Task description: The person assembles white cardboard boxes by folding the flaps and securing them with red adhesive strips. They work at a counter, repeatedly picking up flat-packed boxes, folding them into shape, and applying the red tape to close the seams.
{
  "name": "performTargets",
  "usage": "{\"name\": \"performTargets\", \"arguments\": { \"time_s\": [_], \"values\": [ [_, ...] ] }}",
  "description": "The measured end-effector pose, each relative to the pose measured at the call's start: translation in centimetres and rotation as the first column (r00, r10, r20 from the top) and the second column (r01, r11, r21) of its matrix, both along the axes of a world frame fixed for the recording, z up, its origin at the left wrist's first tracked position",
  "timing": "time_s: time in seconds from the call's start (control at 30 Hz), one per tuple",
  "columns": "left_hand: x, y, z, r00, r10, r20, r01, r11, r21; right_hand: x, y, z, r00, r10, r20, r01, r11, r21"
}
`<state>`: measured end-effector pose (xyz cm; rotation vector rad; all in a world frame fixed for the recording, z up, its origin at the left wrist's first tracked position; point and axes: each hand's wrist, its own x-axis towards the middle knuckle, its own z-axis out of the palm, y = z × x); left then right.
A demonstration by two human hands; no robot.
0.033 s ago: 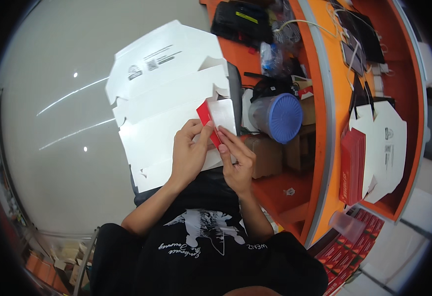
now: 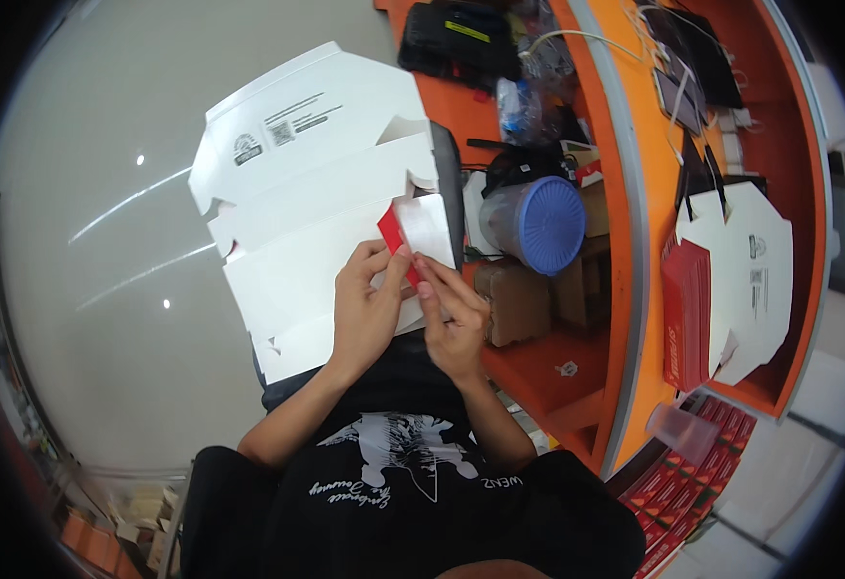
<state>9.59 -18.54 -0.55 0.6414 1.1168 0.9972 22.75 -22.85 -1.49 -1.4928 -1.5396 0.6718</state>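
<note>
A flattened white cardboard box blank (image 2: pixel 287 222) with slots and tabs along its sides lies before me on a black surface. Its underside is red where a narrow flap (image 2: pixel 392 230) at the right edge is folded up. My left hand (image 2: pixel 364 304) pinches this flap, thumb on the red face. From the right, my right hand (image 2: pixel 458 328) has its thumb and fingers closed on the lower part of the same flap, close to the left thumb. Part of the flap is hidden behind the fingers.
An orange shelf unit (image 2: pixel 625 289) stands to my right. Its lower level holds a blue-lidded tub (image 2: pixel 551 227), a brown carton (image 2: pixel 519 304) and a black case (image 2: pixel 459 43). A stack of folded blanks (image 2: pixel 688 314) and a clear plastic cup (image 2: pixel 683 432) are further right.
The blank and both hands sit slightly further left in the picture, and the whole view has shifted a little. My right fingertips are a bit lower on the flap, nearer the left thumb.
</note>
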Motion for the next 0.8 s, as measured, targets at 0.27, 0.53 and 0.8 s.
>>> {"name": "performTargets", "arguments": {
  "time_s": [0.27,0.53,0.8],
  "values": [
    [-2.1,-0.1,-0.4,0.984,0.002,-0.177,0.016,0.995,0.103,-1.8,1.5,-0.4,0.971,0.089,-0.223,-0.112,0.990,-0.091],
    [-6.1,-0.9,-0.3,0.918,0.173,-0.357,-0.088,0.966,0.242,-2.9,10.7,7.3,0.975,0.212,0.069,-0.222,0.907,0.358],
    [-7.9,-0.8,0.0,0.809,0.152,-0.567,0.027,0.955,0.294,-10.4,13.8,10.2,0.979,0.151,0.136,-0.203,0.735,0.648]
  ]
}}
